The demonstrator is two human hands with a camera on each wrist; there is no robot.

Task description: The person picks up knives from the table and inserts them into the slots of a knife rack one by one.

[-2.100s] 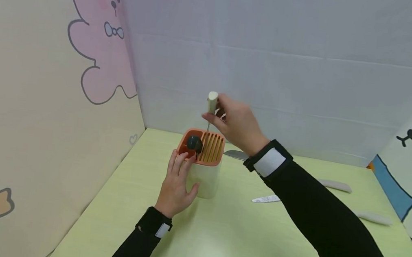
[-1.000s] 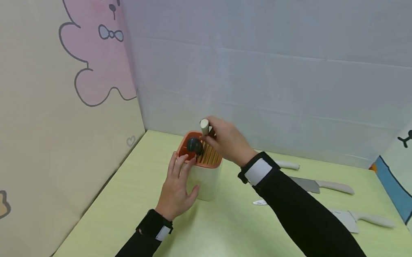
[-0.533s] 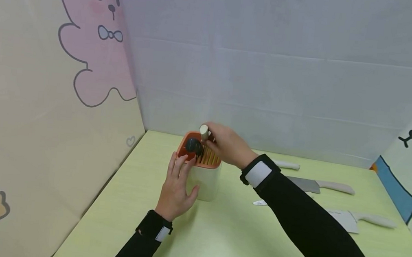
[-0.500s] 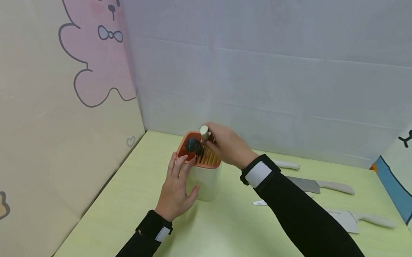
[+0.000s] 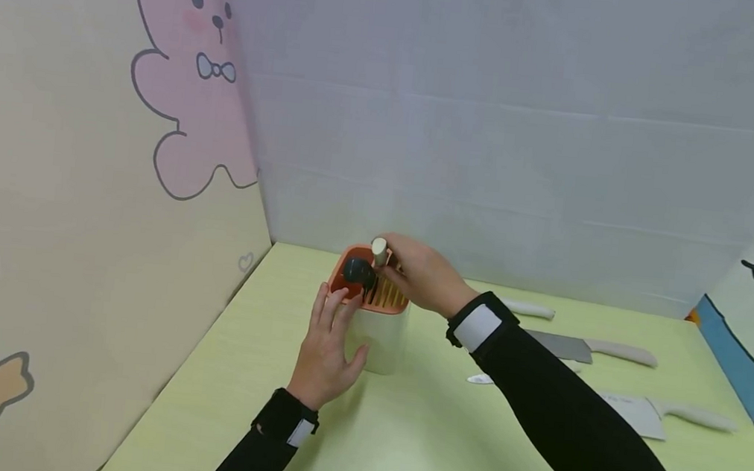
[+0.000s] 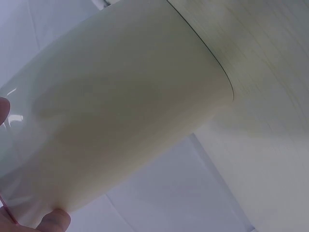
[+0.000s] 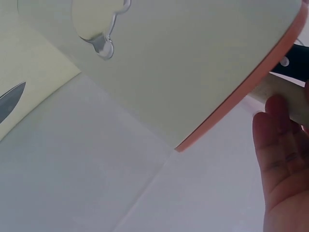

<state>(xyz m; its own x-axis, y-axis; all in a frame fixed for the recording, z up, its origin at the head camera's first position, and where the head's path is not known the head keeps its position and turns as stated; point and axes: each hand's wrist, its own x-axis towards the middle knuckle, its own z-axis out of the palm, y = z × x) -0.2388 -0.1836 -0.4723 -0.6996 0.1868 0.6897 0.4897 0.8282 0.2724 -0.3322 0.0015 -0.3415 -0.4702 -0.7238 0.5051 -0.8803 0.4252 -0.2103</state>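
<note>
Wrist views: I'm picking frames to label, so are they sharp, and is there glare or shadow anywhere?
Left wrist view: the knife block fills the frame, soft and featureless, a faint sheen near the fingertips. Right wrist view: a bright glare spot on the block's wall; the right hand is blurred. Head view: even light, soft shadow under the arm, walls bowed at the edges.

The knife block (image 5: 378,336) has a smooth, faintly glossy cream plastic body that catches soft highlights, capped by a matt orange plastic top (image 5: 384,302) with slots. The knife handle (image 5: 378,251) standing in that top looks like matt cream plastic, and beside it sits a dark, slightly shiny rounded handle (image 5: 357,270). Right of the block, the cleaver (image 5: 569,347) shows dull grey metal, and the table (image 5: 413,433) beneath is a smooth, matt pale green laminate with faint grain.
</note>
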